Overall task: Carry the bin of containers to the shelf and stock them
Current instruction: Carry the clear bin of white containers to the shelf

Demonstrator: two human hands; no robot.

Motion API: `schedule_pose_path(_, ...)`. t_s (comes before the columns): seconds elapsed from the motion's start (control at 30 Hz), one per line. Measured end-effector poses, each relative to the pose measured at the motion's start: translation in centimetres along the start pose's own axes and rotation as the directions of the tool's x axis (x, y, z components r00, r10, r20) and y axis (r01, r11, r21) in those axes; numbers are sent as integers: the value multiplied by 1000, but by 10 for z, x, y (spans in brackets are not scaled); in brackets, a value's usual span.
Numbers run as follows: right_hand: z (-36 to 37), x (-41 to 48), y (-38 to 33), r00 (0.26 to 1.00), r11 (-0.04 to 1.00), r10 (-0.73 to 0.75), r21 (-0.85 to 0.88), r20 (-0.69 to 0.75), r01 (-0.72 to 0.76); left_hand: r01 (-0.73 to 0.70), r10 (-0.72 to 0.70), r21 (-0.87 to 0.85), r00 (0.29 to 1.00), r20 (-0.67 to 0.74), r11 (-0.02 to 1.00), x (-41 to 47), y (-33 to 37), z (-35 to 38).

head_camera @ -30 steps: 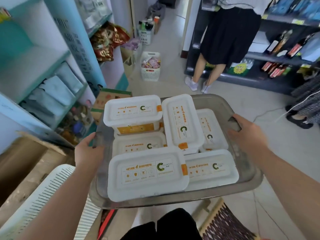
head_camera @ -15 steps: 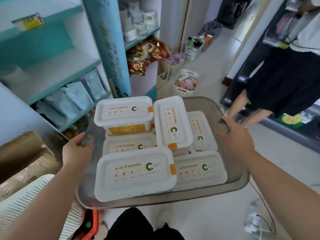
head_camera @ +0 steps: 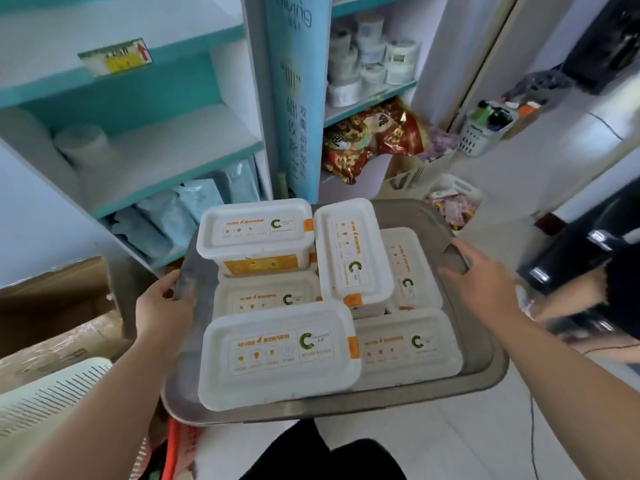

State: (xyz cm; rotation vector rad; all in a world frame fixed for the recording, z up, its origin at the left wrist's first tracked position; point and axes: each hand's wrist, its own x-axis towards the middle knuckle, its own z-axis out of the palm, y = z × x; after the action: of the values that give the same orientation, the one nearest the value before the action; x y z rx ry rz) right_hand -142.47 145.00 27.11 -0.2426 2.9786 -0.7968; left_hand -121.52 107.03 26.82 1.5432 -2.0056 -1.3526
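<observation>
The left hand [head_camera: 162, 303] and right hand [head_camera: 485, 282] each gripped an end of the grey bin [head_camera: 481, 362], whose long axis ran left to right under stacked white containers [head_camera: 277, 351], while the teal-edged shelf [head_camera: 173, 150] lay far-left, nearer the left hand.

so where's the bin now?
The bin is centre of head view, left hand and right hand gripping its sides, just short of the shelf.

A small shop is showing itself: teal shelving [head_camera: 173, 150] with a yellow price tag [head_camera: 116, 58] is rising just beyond the left hand [head_camera: 162, 306] gripping the bin [head_camera: 415, 398], paper rolls [head_camera: 372, 60] and snack bags [head_camera: 374, 136] are sitting ahead, and stock baskets [head_camera: 485, 129] are standing past the right hand [head_camera: 485, 289].
</observation>
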Motion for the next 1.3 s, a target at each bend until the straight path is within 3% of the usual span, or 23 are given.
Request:
schedule_pose_path(0.27, 41, 116, -22, 986, 992, -128, -3, 106, 129, 97, -95, 12, 989, -109, 995, 34, 22, 29)
schedule_pose_path(0.7, 114, 288, -49, 905, 939, -340, 45, 257, 340, 225, -276, -185, 902, -332, 957, 72, 35, 104)
schedule_pose_path(1.3, 199, 368, -52, 861, 893, -439, 20, 258, 449, 297, -380, -256, 839, -390, 920, 136, -1, 172)
